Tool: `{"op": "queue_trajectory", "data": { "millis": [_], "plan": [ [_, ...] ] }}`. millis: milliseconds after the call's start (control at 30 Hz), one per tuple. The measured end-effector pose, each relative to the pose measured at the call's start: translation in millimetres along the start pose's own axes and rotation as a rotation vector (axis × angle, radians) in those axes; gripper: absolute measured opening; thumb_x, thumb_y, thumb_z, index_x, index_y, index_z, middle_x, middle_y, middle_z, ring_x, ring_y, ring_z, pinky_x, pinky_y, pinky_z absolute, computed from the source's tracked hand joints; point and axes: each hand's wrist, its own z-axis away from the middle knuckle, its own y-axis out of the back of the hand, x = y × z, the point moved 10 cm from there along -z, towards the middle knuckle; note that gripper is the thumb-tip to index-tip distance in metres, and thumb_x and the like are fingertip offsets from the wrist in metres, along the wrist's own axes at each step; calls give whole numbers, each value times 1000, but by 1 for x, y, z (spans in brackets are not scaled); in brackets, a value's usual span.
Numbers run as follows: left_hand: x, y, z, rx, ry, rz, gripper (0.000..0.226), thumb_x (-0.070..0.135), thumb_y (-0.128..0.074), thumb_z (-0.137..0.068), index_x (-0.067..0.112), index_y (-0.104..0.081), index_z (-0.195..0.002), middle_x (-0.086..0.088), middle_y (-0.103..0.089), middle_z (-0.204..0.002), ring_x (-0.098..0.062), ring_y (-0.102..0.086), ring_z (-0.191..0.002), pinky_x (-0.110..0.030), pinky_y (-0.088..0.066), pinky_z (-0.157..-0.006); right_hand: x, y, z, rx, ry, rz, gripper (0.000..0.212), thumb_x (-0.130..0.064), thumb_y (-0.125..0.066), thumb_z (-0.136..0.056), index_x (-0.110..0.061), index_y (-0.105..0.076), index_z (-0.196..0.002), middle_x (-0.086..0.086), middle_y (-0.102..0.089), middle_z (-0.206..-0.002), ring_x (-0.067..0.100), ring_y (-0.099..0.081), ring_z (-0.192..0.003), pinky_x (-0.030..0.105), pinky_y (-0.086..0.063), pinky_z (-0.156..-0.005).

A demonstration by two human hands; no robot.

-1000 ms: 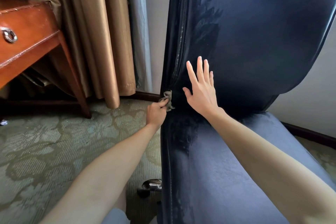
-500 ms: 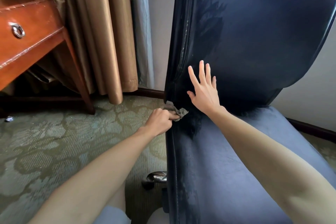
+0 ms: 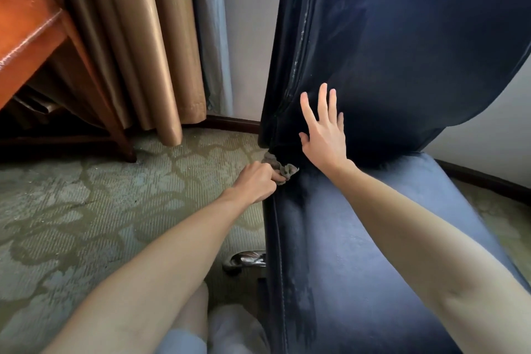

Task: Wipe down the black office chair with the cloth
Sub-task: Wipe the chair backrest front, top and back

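So the person is crouched right up at the side of the black office chair (image 3: 402, 52), working the awkward spot where the backrest (image 3: 431, 8) meets the seat (image 3: 359, 238). The left hand (image 3: 255, 181) has its fingers curled tight round a small grey cloth (image 3: 283, 169), bunched into a wad and poked into that crease at the chair's left edge. My guess is it's bunched like that because a flat cloth wouldn't get into the gap. The right hand (image 3: 324, 138) lies flat on the lower backrest just above the cloth, fingers straight and a bit spread, holding nothing. Looks to me like it's bracing the chair so it won't swivel or roll away while the other hand scrubs. You can see pale dusty streaks along the piping up the backrest edge and down the seat's side, so I'd say there's plenty left to wipe. Behind it are tan curtains (image 3: 138, 37) and a wooden desk (image 3: 28, 23), with patterned carpet (image 3: 86, 195) underfoot and a chrome base leg (image 3: 247, 259) poking out below the seat.
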Motion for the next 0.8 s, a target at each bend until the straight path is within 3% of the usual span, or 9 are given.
{"op": "queue_trajectory", "data": {
  "millis": [133, 300, 367, 400, 500, 600, 700, 800],
  "plan": [
    [7, -3, 24, -69, 1, 3, 53, -4, -45, -79, 23, -71, -117, -4, -67, -125, -29, -53, -124, -35, -40, -108, -4, 7, 1, -102, -25, 19, 89, -12, -66, -84, -20, -9, -152, 17, 6, -159, 39, 7, -146, 63, -28, -108],
    [22, 4, 59, -195, 28, -22, 52, -3, -45, -85, 23, -68, -123, -7, -62, -133, -32, -52, -124, -38, -43, -104, -13, 24, 8, -350, -84, 6, 89, -18, -61, -90, -23, 0, -153, 14, 11, -159, 36, 5, -147, 61, -23, -111],
    [30, 21, 72, -163, 52, 18, 50, -1, -45, -91, 25, -63, -130, 1, -55, -141, -27, -50, -127, -33, -40, -106, -14, 39, 10, -435, -117, -10, 83, -22, -57, -92, -20, -1, -153, 14, -4, -160, 35, -7, -146, 59, -28, -110],
    [34, 32, 78, -136, 79, 70, 51, -2, -45, -94, 26, -60, -133, 7, -50, -145, -23, -47, -130, -30, -37, -107, -13, 49, 10, -465, -143, -28, 79, -24, -55, -93, -18, -5, -153, 14, -19, -157, 35, -21, -143, 55, -34, -107],
    [53, 72, 85, -52, 108, 170, 53, 1, -45, -95, 29, -52, -140, 9, -45, -149, -22, -44, -135, -30, -34, -110, -10, 85, 9, -522, -220, -78, 57, -30, -51, -95, -17, -31, -147, 7, -61, -127, 34, -56, -113, 40, -46, -90],
    [81, 113, 89, 0, 128, 223, 57, 6, -44, -97, 33, -42, -146, -9, -61, -132, -30, -60, -112, -36, -49, -96, -4, 110, 18, -584, -481, -457, 38, -31, -58, -91, -17, -59, -126, 4, -71, -105, 23, -67, -97, 37, -53, -88],
    [114, 150, 96, 48, 146, 302, 62, 8, -47, -97, 35, -31, -151, -14, -64, -125, -27, -66, -90, -39, -54, -88, -8, 138, 27, -644, -722, -879, 32, -26, -64, -88, -13, -65, -117, 6, -72, -99, 15, -71, -81, 35, -58, -77],
    [148, 183, 106, 64, 163, 404, 69, 6, -49, -95, 30, -23, -154, 8, -52, -144, -17, -57, -121, -18, -39, -93, -13, 175, 26, -682, -799, -1065, 28, -23, -63, -91, -11, -66, -116, 6, -71, -100, 16, -70, -85, 32, -58, -76]
  ]
}}
